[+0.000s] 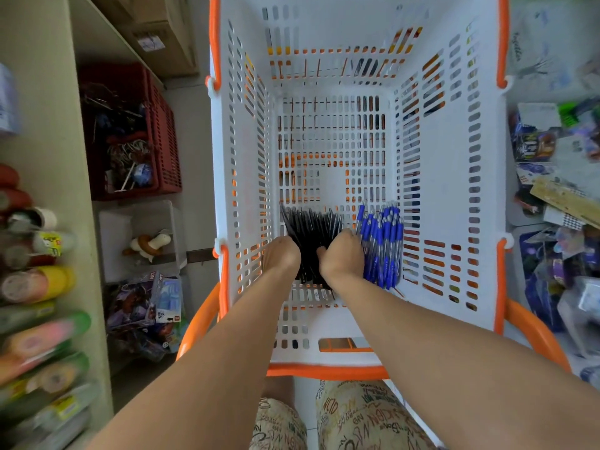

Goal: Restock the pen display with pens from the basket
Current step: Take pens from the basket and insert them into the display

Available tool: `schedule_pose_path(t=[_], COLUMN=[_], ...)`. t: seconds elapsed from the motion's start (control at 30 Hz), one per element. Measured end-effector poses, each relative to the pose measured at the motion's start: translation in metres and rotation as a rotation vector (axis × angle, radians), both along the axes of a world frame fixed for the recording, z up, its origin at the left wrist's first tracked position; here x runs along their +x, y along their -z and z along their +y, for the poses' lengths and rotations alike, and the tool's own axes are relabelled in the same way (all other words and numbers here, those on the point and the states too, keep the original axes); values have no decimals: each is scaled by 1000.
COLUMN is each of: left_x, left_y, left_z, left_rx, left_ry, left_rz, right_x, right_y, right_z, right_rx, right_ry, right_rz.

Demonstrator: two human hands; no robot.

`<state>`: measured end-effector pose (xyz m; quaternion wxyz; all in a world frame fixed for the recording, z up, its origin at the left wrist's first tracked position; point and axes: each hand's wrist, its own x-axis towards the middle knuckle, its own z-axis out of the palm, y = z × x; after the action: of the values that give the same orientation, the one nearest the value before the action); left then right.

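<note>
At the bottom of a white slotted basket (454,177) with orange handles, seen from above, both hands reach down around a fanned bundle of black pens (311,235). The left hand (281,254) closes its grip on the bundle's left side; the right hand (341,254) grips its right side. The fingertips are hidden beneath the pens. Just beside the right hand lies a bundle of blue pens (383,245), touching the black ones. Shelves of blurred goods flank the basket; no pen display can be made out.
</note>
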<state>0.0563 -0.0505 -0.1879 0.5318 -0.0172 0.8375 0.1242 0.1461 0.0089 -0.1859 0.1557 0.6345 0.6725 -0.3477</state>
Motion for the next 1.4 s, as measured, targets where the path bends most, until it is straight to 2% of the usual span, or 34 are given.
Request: schedule_pose_path(t=[0.1, 0.3, 0.43, 0.57, 0.73, 0.8, 0.93, 1.0, 1.07, 1.17, 1.27, 1.4], left_x=[3, 4, 4, 7, 12, 13, 18, 19, 16, 9, 4, 2], left_y=[1, -4, -6, -14, -23, -30, -45, -61, -86, -139, -190, -246], left_z=[-1, -3, -3, -4, -10, -11, -15, -18, -21, -24, -36, -80], left_rx=[13, 10, 32, 82, 133, 148, 137, 195, 381, 676, 754, 804], left_ry=[-58, -11, -75, -227, -203, -199, -318, -399, -456, -515, -572, -855], left_rz=[19, 76, 48, 42, 59, 72, 56, 24, -94, -259, -209, -195], right_x=[1, -4, -3, 2, 8, 12, 31, 29, 15, -6, -16, -37], right_y=[-1, 5, 2, -3, -24, -32, -45, -60, -85, -135, -183, -250], right_z=[5, -2, 2, 10, 22, 19, -1, 3, 13, 11, -9, -41], right_rx=[-7, 1, -12, -21, -176, -263, -369, -345, -365, -602, -776, -894], right_ry=[-28, -84, -72, 34, 349, 365, 221, 189, 156, -27, -185, -371], right_rz=[10, -44, 0, 78, 314, 352, 257, 287, 375, 583, 611, 603])
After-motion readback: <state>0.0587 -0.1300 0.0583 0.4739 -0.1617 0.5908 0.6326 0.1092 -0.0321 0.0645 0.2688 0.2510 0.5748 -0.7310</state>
